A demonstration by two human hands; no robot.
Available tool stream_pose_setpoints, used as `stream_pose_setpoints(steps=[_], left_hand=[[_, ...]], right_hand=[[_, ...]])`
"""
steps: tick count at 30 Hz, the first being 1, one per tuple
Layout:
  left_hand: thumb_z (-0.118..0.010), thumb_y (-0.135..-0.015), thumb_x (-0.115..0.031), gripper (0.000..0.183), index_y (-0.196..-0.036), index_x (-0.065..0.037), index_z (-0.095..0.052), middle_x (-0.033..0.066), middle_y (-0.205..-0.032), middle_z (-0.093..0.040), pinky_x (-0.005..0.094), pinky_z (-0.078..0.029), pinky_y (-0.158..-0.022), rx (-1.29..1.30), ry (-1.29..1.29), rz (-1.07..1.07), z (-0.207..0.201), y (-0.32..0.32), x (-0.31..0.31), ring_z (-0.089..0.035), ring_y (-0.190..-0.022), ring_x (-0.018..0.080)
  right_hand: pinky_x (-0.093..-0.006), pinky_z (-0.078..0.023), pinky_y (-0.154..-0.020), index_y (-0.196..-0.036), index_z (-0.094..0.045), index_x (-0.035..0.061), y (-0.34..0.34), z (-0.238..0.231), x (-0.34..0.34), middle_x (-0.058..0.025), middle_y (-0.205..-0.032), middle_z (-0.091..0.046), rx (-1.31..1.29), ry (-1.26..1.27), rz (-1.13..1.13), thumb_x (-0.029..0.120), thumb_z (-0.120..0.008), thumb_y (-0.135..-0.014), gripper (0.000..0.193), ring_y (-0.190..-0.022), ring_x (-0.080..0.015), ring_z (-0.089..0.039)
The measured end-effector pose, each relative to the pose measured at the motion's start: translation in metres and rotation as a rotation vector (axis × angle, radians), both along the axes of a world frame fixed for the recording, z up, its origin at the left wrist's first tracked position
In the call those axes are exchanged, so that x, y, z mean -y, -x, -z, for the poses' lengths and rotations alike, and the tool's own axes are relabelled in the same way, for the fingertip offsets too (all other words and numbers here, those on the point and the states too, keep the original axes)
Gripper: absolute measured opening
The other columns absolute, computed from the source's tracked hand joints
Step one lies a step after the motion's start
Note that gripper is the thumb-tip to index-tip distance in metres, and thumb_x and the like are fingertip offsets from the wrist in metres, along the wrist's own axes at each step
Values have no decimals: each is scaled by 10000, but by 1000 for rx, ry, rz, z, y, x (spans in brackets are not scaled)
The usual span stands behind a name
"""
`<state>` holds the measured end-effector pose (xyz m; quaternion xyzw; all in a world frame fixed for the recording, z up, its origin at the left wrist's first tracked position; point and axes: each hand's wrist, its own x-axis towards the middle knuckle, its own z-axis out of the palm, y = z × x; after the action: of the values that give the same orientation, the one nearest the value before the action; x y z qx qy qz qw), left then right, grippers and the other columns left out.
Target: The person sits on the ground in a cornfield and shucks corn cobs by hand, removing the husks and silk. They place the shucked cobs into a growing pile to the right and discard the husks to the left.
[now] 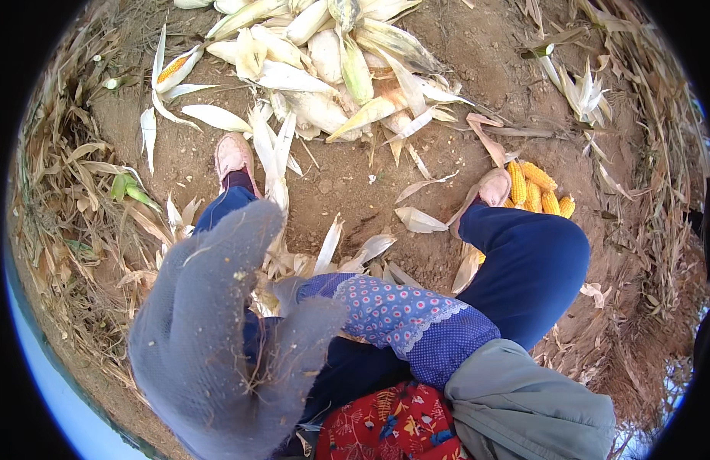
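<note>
My left hand (pixel 194 330), in a grey knit glove with bits of dry fibre stuck to it, is raised large in the left foreground. Its thumb stands apart from the fingers, and nothing shows between them. From the right, my other arm in a blue patterned sleeve cover (pixel 401 314) reaches across my lap. Only a sliver of my gloved right hand (pixel 287 290) shows; the left glove hides its fingers and anything in them. Pale loose corn husks (pixel 328 249) lie just beyond it, between my legs.
A heap of corn ears in pale husks (pixel 324 61) lies ahead on bare soil. Several husked yellow cobs (pixel 535 188) sit beside my right shoe (pixel 493 186). One partly opened ear (pixel 173 70) lies at the far left. Dry stalks (pixel 71 199) line both sides.
</note>
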<state>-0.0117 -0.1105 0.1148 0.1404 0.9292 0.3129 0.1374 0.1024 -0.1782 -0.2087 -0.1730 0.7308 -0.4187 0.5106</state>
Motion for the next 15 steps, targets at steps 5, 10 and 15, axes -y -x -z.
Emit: stream_pose_setpoints(steps=[5, 10, 15], left_hand=[[-708, -748, -52, 355, -1084, -26, -598, 59, -899, -640, 209, -470, -670, -95, 4, 205, 0, 12, 6, -579, -751, 107], [-703, -745, -43, 353, -1082, -25, -598, 49, -840, -619, 203, -465, -647, -91, 7, 171, 1, 12, 5, -559, -704, 93], [-699, -748, -52, 358, -1088, -18, -591, 44, -817, -607, 201, -463, -636, -121, 33, 253, 6, 17, 3, -552, -685, 98]], right_hand=[[-397, -475, -712, -1004, -539, 89, -26, -13, 42, -147, -890, -615, 46, 361, -88, 240, -611, -778, 281, -835, -298, -612], [-422, -472, -659, -829, -612, 114, 32, 10, -40, -123, -796, -628, -304, 110, 536, 236, -516, -794, 160, -756, -315, -607], [-414, -463, -752, -901, -598, 98, 79, 52, -187, -153, -883, -597, -534, -379, 1222, 206, -563, -788, 160, -834, -323, -589]])
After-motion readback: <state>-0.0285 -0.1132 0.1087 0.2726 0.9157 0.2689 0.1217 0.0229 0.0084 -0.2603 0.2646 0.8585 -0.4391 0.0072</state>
